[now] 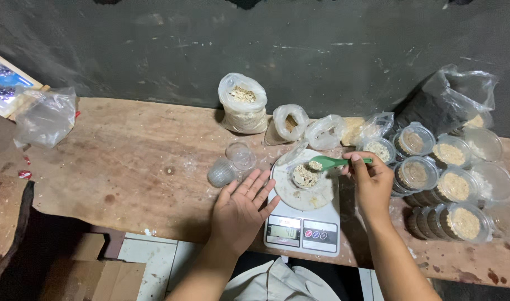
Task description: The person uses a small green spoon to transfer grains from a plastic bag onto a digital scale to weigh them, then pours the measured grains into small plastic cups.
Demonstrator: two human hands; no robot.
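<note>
My right hand (372,187) holds a green plastic spoon (335,163) by its handle. The spoon's bowl carries pale crumbly grain over a small clear cup (304,176) partly filled with the same grain. The cup stands on the round white pan of a digital kitchen scale (304,223). My left hand (241,210) lies flat and open on the wooden table, fingers spread, just left of the scale and touching its edge.
Plastic bags of grain (242,105) stand at the back of the worn wooden table (127,161). Two empty clear cups (232,164) lie left of the scale. Several filled lidded cups (450,184) are stacked at the right. A crumpled bag (43,117) sits far left.
</note>
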